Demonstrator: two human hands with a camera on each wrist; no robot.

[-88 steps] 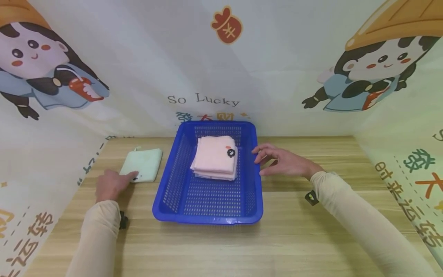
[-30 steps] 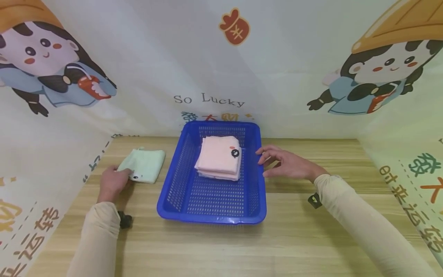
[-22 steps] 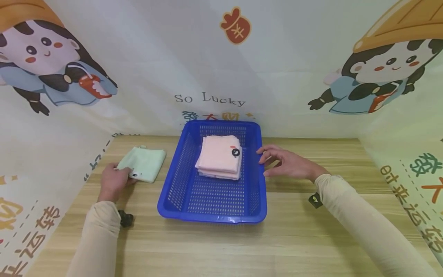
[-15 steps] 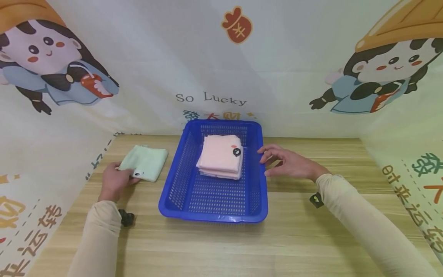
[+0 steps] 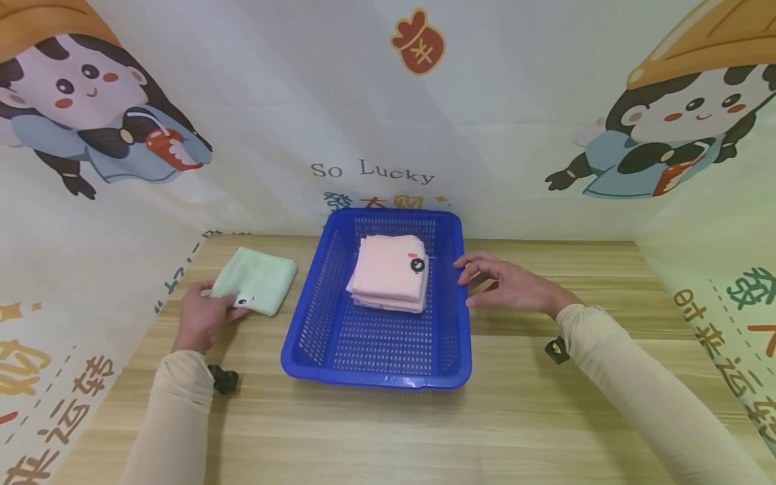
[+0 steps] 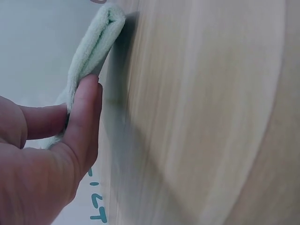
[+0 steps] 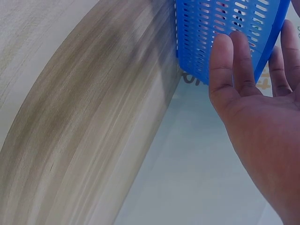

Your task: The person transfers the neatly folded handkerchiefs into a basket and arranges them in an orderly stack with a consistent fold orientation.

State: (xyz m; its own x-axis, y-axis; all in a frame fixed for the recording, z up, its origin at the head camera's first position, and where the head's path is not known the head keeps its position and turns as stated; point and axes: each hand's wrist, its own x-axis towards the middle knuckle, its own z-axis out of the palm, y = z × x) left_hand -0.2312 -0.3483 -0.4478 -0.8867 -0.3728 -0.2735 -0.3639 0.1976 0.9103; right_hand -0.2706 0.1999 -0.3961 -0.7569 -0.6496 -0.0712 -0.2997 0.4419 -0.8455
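A folded mint-green towel with a small embroidered face lies to the left of the basket in the head view. My left hand pinches its near left corner, thumb on top and fingers beneath. In the left wrist view the folded edge of the towel tilts up off the table. A blue perforated basket stands in the middle, and a stack of folded pink towels sits inside it. My right hand has loosely bent fingers at the basket's right rim, seen also beside its wall in the right wrist view.
The wooden table runs up to a printed cloth backdrop behind and on both sides. The basket's back end stands close to that backdrop. A black wrist camera shows by the left sleeve.
My left hand went from laying its thumb on the flat green towel to pinching its corner and lifting that edge. The right hand stays at the basket rim. The head view shifted slightly.
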